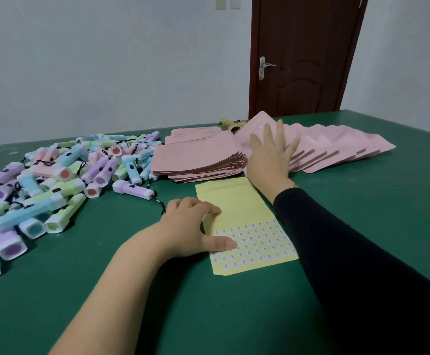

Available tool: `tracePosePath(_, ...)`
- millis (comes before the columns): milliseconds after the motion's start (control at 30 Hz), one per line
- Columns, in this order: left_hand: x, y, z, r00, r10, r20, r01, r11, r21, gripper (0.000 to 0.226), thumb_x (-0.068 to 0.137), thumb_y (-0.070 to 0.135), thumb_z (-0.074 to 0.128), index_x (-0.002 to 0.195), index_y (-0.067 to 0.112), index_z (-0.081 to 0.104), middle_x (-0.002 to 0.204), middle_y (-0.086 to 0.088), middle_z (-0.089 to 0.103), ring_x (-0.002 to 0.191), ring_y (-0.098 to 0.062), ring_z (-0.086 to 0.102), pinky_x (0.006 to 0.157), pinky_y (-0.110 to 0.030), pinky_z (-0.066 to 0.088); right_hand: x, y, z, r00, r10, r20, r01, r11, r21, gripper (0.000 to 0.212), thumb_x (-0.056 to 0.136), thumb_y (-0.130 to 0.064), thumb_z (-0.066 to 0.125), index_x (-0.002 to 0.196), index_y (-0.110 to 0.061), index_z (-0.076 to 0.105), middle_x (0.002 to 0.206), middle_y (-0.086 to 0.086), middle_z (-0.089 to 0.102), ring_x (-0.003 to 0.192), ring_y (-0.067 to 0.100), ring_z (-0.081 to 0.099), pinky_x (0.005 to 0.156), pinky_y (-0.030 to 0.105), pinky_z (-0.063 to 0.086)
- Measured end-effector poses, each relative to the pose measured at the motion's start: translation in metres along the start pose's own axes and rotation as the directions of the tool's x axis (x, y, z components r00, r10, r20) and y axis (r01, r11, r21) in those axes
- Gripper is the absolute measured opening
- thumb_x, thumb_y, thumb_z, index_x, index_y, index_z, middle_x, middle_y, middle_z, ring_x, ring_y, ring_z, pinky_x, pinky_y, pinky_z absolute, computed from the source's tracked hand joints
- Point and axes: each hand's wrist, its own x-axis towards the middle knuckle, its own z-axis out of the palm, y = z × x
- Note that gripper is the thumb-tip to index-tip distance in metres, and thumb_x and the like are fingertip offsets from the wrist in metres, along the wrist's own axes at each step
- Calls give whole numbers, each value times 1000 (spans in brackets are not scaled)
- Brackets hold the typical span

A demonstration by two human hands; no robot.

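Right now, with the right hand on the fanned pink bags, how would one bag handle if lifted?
Probably floppy and light: the pink bags look thin and flat. Likely slippery, since they lie splayed in an overlapping fan under the right hand. Unlikely to roll.

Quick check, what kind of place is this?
Probably a small packing workroom: a heap of pastel flashlights, stacks of pink pouches and a yellow sticker sheet lie on a green table.

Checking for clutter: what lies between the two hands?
In the head view, only the sticker-free upper part of the yellow sheet lies between the left hand, resting on its edge, and the right hand, spread on the pink bags.
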Motion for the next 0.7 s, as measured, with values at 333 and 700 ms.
tracePosePath(333,0,2,2,1000,24,-3,-24,999,-22,83,74,68,66,145,41,33,150,11,25,142,-15,11,115,-40,21,19,-2,9,963,-62,264,118,972,-205,49,97,-30,41,144,-20,35,154,15,27,145,38,14,110,70,0)
tracePosePath(700,0,2,4,999,40,3,-40,999,-33,86,73,70,65,146,46,28,150,15,23,142,-11,8,116,-39,20,38,3,4,915,-32,402,105,981,-160,60,92,-25,52,147,-16,30,147,9,39,136,34,35,108,72,-2)
